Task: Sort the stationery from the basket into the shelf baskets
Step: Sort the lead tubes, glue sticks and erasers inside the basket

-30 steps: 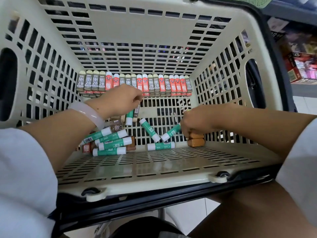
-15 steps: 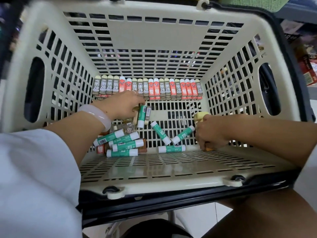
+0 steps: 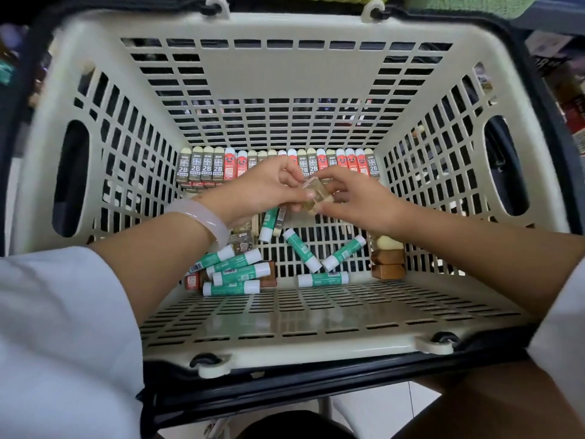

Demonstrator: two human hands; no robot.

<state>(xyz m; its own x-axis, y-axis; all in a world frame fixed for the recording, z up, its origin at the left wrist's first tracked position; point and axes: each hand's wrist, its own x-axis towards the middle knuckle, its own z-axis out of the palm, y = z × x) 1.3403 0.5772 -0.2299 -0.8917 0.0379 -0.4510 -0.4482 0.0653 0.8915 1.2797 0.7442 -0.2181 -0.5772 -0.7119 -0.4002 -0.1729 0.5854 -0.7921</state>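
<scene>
A cream slotted basket (image 3: 285, 315) fills the view. Along its far wall stands a row of grey "2B" and red eraser packs (image 3: 209, 167). Several green-and-white glue sticks (image 3: 232, 275) lie loose on its floor, with brown blocks (image 3: 387, 264) at the right. My left hand (image 3: 269, 191) and my right hand (image 3: 354, 201) meet above the middle of the basket. Both pinch one small yellowish clear-wrapped block (image 3: 315, 196) between their fingertips. A pale bangle (image 3: 207, 221) circles my left wrist.
The basket has black handles (image 3: 332, 372) folded along its near rim and oval grip holes in both side walls. Shelves with packaged goods (image 3: 566, 99) show at the right. A green mesh basket (image 3: 459, 4) peeks in at the top. Tiled floor lies below.
My right hand rose from the brown blocks at the right with a small yellowish block. It met my left hand over the basket's middle. The view shifted so the whole basket shows.
</scene>
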